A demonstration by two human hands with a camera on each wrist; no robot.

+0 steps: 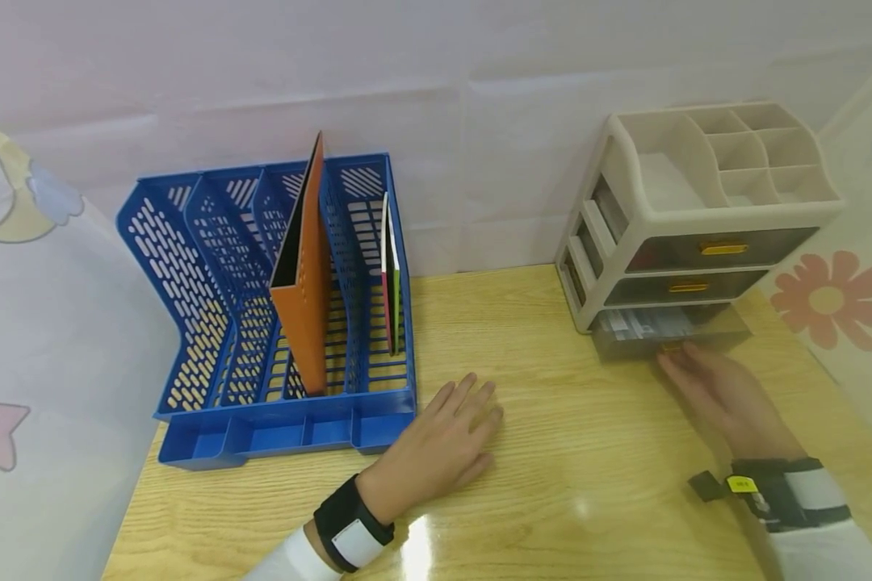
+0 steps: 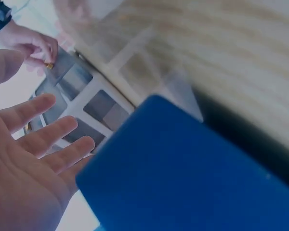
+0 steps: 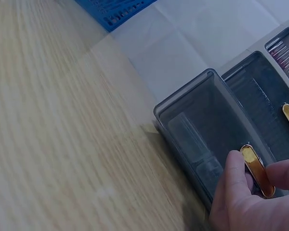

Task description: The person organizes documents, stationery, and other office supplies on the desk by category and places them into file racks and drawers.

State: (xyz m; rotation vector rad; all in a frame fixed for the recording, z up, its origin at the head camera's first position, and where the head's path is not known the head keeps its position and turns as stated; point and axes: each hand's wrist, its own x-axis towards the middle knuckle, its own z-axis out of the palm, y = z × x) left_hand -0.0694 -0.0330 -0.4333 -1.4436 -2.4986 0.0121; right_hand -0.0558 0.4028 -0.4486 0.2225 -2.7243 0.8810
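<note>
My right hand (image 1: 723, 395) pinches the gold handle (image 3: 257, 171) of the bottom drawer between thumb and fingers. This smoky clear drawer (image 1: 625, 345) stands partly pulled out of a cream desktop organizer (image 1: 734, 211), and flat clear items (image 3: 188, 137) show inside it. The two drawers above look closed. My left hand (image 1: 436, 444) lies with fingers spread, palm down, by the front right corner of a blue file rack (image 1: 269, 436). It holds nothing; in the left wrist view the rack's blue wall fills much of the picture beside the fingers.
An orange binder (image 1: 308, 298) leans in the rack, and thin booklets (image 1: 391, 282) stand in its right slot. Compartments top the organizer. Both units rest on a wood-grain table (image 1: 538, 484) against a pale wall covering (image 1: 480, 145).
</note>
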